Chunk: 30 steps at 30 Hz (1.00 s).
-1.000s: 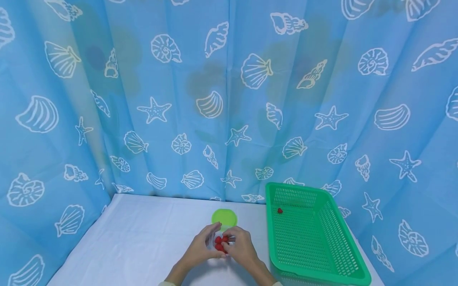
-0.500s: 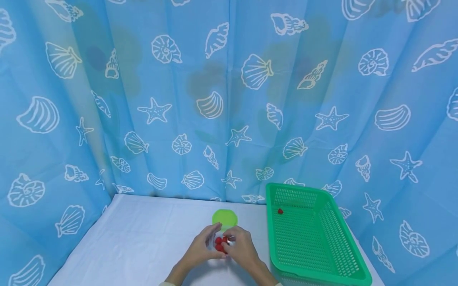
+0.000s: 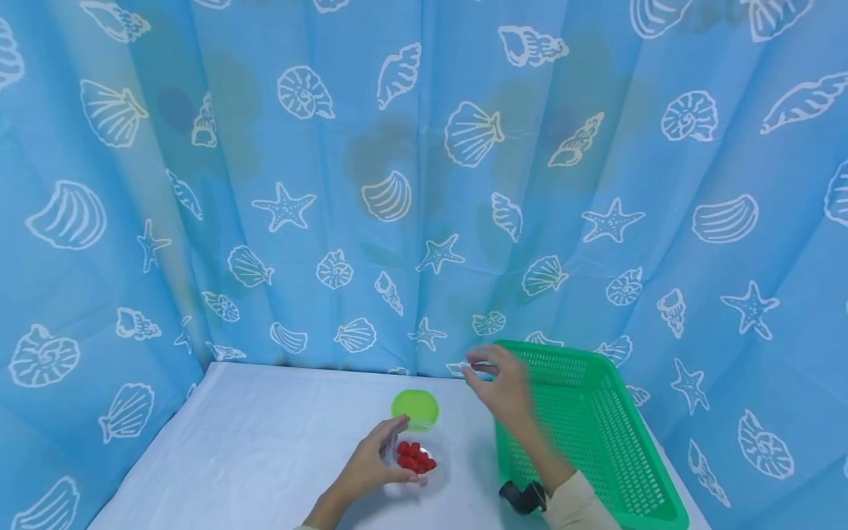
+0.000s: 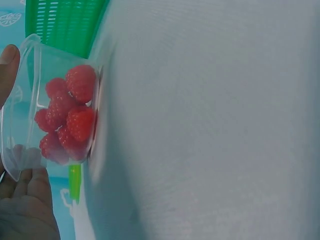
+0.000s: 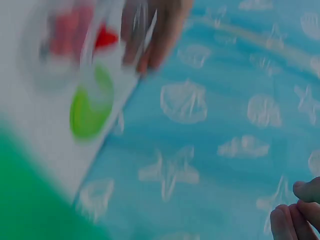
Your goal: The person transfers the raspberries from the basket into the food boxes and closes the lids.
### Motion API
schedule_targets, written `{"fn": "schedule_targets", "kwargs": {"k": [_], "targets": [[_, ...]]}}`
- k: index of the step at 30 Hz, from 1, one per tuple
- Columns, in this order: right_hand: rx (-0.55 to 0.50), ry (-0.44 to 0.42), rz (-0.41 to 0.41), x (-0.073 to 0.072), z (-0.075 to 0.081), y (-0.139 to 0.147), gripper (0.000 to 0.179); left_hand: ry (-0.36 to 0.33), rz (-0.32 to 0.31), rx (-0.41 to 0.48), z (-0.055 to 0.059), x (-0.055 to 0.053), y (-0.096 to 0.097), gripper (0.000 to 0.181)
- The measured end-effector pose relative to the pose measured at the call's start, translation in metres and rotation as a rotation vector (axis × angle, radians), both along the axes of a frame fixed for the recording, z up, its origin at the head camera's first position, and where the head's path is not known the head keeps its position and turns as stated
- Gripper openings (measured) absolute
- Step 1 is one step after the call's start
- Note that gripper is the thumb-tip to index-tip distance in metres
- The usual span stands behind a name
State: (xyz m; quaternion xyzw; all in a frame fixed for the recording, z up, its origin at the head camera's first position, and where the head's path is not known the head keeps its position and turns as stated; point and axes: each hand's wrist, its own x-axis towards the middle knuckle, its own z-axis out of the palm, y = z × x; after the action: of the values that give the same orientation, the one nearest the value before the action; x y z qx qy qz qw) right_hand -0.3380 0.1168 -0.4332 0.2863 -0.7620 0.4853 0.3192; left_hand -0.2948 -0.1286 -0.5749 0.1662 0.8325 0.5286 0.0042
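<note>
My left hand point(image 3: 371, 460) holds a clear plastic tub point(image 3: 437, 480) from its left side, thumb in front and fingers behind. Several red raspberries point(image 4: 67, 112) lie in the bottom of the tub, seen through its wall in the left wrist view. Up over the left rim of a green plastic basket point(image 3: 670, 486), my right hand point(image 3: 505, 383) is raised with loosely bent fingers and a gap between thumb and forefinger. Nothing shows in it. The right wrist view is blurred, with thumb and fingertips at its lower right corner.
Behind the tub lies a round lime-green lid point(image 3: 415, 407). The white-covered table point(image 3: 265, 442) backs onto a blue curtain point(image 3: 424, 184) with a shell print. The basket stands along the table's right side.
My right hand has left the tub and moved up and right to the basket's edge, uncovering the raspberries. The lone raspberry in the basket is now hidden from view. My left hand stays put.
</note>
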Motion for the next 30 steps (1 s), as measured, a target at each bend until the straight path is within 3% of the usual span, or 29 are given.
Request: {"fn": "schedule_targets", "kwargs": {"k": [3,7,12,17,25,30], "targets": [[0.005,-0.032,-0.027,-0.022,0.013,0.024,0.018,0.009,-0.002,0.002,0.0,0.001,-0.001,0.098],[0.069,-0.15,-0.109,-0.052,0.009,0.055,0.017,0.007,0.002,-0.001,0.001,0.0,-0.001,0.098],[0.2,-0.348,-0.18,-0.073,-0.013,0.084,0.021,-0.008,0.002,-0.004,0.0,-0.001,-0.001,0.098],[0.29,-0.448,-0.236,-0.091,-0.048,0.1,0.024,0.002,-0.013,0.014,0.0,-0.002,-0.001,0.097],[0.312,-0.565,-0.259,-0.097,-0.088,0.118,0.022,-0.033,0.003,0.002,-0.001,-0.003,0.0,0.097],[0.346,-0.578,-0.239,-0.097,-0.107,0.125,0.025,-0.014,0.005,0.003,-0.002,-0.002,-0.002,0.097]]}}
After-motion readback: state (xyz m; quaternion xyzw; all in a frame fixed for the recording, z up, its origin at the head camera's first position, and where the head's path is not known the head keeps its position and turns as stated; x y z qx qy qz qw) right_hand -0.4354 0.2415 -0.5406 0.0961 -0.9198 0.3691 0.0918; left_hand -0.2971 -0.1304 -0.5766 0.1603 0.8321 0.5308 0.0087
